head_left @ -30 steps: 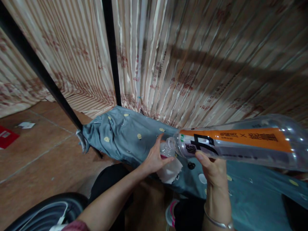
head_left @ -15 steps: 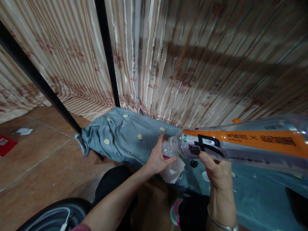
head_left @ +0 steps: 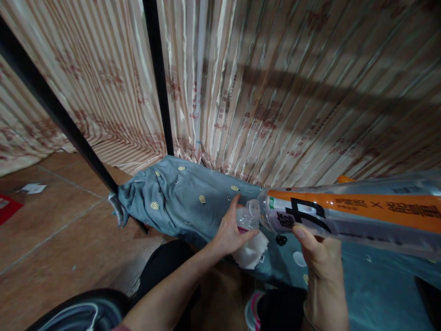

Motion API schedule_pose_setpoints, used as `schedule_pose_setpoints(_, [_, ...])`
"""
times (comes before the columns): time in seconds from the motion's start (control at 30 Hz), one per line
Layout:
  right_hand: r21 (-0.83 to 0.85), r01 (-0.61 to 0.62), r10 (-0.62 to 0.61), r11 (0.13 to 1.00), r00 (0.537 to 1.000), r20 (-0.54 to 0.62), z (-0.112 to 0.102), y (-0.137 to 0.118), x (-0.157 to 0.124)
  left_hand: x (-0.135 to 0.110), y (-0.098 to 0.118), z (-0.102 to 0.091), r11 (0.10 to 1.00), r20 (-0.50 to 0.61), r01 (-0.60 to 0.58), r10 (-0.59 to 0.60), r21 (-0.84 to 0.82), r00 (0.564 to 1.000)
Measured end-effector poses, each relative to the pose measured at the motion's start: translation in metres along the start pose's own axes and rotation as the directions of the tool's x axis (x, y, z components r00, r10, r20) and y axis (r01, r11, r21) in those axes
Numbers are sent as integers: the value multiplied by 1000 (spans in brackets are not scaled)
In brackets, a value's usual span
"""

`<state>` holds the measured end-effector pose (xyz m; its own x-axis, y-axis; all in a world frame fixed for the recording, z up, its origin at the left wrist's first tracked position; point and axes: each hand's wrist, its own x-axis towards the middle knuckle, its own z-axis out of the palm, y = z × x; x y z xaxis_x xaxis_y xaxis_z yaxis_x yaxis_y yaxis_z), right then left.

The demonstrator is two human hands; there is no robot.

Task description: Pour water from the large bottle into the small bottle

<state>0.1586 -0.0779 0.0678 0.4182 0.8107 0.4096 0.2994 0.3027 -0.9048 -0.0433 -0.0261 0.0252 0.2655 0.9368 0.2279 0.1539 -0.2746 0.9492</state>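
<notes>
My right hand (head_left: 319, 250) grips a large clear plastic bottle (head_left: 344, 216) with an orange and grey label, tipped on its side with its open neck pointing left. My left hand (head_left: 231, 230) is curled round a small clear container (head_left: 245, 218) held right at the big bottle's mouth, with a white cloth (head_left: 253, 250) beneath it. Both hands hover over a grey-blue garment (head_left: 186, 197) dotted with small yellow marks, spread on a surface.
A striped cream and red curtain (head_left: 262, 87) hangs close behind. Two black metal poles (head_left: 156, 78) cross in front of it. Brown tiled floor (head_left: 51, 230) lies to the left with a red item (head_left: 5, 207) and a scrap of white paper (head_left: 31, 187).
The big bottle and both hands have shifted slightly right and down in view. The grips look unchanged.
</notes>
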Motion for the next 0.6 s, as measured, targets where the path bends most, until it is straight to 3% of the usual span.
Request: schedule_pose_setpoints(0.6, [-27, 26, -25, 999, 999, 44, 1, -5, 1, 2, 0, 1, 1000, 6, -22, 22, 6, 1000])
